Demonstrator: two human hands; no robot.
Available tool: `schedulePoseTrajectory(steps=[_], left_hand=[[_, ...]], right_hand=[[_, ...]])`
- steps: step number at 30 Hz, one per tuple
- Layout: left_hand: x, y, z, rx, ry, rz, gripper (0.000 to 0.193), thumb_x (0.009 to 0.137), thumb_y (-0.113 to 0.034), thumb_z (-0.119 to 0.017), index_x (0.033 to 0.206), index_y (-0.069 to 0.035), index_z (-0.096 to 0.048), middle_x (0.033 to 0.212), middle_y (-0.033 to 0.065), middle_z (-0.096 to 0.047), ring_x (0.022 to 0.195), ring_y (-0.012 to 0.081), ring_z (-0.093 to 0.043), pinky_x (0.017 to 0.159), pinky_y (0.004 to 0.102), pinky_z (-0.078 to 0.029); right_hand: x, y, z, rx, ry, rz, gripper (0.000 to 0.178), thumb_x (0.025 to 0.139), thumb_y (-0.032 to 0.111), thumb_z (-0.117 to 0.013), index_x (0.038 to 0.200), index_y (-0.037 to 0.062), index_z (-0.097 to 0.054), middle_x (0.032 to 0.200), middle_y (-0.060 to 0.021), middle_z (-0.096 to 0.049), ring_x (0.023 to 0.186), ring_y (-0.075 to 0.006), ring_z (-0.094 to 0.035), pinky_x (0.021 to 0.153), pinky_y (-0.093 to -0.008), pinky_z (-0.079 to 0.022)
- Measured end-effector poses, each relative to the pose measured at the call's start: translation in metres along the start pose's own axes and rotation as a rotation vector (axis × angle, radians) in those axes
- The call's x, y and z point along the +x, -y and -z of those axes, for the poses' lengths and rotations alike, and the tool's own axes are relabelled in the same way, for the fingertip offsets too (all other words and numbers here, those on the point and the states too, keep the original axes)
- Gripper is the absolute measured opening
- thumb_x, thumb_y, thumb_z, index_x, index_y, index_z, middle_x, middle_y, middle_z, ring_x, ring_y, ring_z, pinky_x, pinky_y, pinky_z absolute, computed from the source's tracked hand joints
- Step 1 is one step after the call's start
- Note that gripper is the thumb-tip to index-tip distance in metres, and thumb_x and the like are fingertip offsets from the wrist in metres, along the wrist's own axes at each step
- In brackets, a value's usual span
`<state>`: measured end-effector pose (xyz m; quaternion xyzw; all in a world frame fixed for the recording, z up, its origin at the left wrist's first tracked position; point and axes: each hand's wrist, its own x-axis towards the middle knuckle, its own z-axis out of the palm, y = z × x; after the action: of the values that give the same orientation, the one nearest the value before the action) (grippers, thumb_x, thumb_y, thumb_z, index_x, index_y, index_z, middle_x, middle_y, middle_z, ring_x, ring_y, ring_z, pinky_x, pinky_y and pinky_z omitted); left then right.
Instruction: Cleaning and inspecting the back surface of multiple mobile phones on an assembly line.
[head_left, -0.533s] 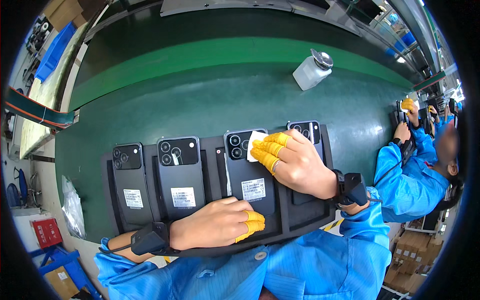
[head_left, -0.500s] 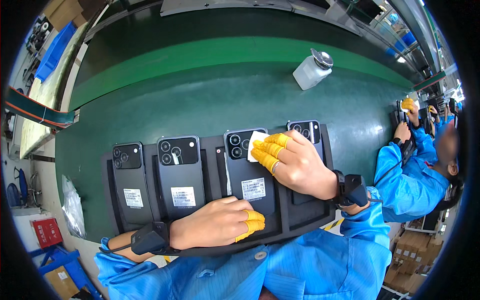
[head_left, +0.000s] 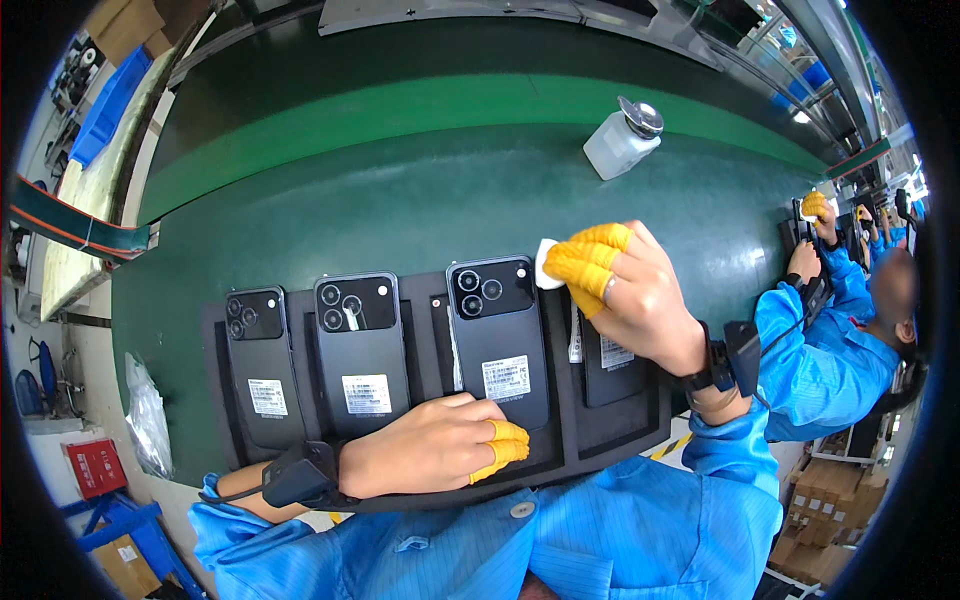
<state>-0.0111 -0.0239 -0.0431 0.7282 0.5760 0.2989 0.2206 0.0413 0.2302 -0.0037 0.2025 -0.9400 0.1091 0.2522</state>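
Observation:
My right hand (head_left: 630, 285), with yellow finger cots, pinches a small white wiping pad (head_left: 546, 264). It is over the upper part of the rightmost smartphone (head_left: 612, 375), hiding that phone's cameras. My left hand (head_left: 435, 450), also wearing yellow finger cots, has its fingers bent together against the lower end of the third smartphone (head_left: 492, 335). That dark phone lies back up, with round camera lenses at the top and a white label lower down. Two similar phones, the second smartphone (head_left: 362, 345) and the leftmost smartphone (head_left: 262, 350), lie to its left. All sit in recesses of a black foam tray (head_left: 430, 350).
A white pump bottle (head_left: 622, 142) stands on the green table (head_left: 430, 200) beyond the tray. At the table's left edge lies a clear plastic bag (head_left: 147, 415). A co-worker in blue (head_left: 820, 370) sits to the right. A red box (head_left: 95, 467) is at lower left.
My right hand has moved up and right with the white pad, off the third phone's camera area. The rightmost phone's cameras are now covered and its label shows. My left hand has stayed put.

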Motion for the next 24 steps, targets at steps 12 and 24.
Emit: schedulePoseTrajectory(steps=[12,24], left_hand=[[-0.001,0.0,-0.001,-0.002,-0.025,0.003,0.022,0.074,-0.011,-0.062,0.094,-0.005,-0.067,0.1,0.0008,-0.062,0.097,0.0157,-0.055,0.081,0.028,-0.044],[-0.001,0.0,0.001,0.012,-0.007,0.0,0.026,0.078,-0.014,-0.061,0.104,-0.008,-0.065,0.104,-0.0003,-0.062,0.099,0.016,-0.055,0.079,0.0278,-0.045]], right_hand=[[0.0,0.006,-0.017,0.079,0.058,-0.002,0.031,0.063,0.004,-0.067,0.094,0.0037,-0.066,0.088,-0.0063,-0.064,0.084,-0.0223,-0.059,0.07,-0.0323,-0.043],[-0.012,0.018,0.0,0.067,-0.012,-0.036,0.03,0.062,0.002,-0.067,0.093,0.0028,-0.066,0.093,-0.0065,-0.065,0.085,-0.0226,-0.06,0.07,-0.0333,-0.044]])
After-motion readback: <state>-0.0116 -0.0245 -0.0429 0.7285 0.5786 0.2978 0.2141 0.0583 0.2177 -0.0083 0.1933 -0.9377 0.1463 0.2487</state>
